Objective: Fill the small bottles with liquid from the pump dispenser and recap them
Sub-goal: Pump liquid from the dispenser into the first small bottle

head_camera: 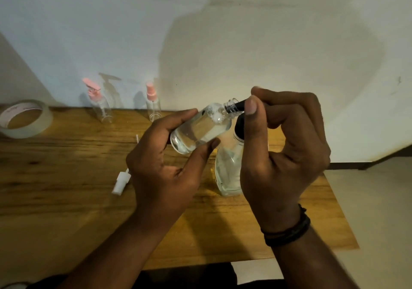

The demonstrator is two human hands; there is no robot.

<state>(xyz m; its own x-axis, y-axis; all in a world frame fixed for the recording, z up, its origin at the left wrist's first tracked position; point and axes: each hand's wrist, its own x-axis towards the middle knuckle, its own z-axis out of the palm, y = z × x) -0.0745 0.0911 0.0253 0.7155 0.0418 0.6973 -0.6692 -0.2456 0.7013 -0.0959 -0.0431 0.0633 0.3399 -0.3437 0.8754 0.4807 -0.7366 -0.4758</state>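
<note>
While tilted in left grip [165,166], small bottle [200,130], black nozzle [236,106] at mouth

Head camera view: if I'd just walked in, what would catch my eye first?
First, the two hands in the middle: the left hand tilts a small clear bottle, nearly full and bubbly at the neck, while the right hand holds the black pump nozzle at its mouth. Behind, by the wall, stand two empty pink-topped bottles, with a tape roll at the far left of the wooden table.

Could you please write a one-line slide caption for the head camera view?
Left hand tilts a small clear bottle onto the black pump nozzle under the right hand.
</note>
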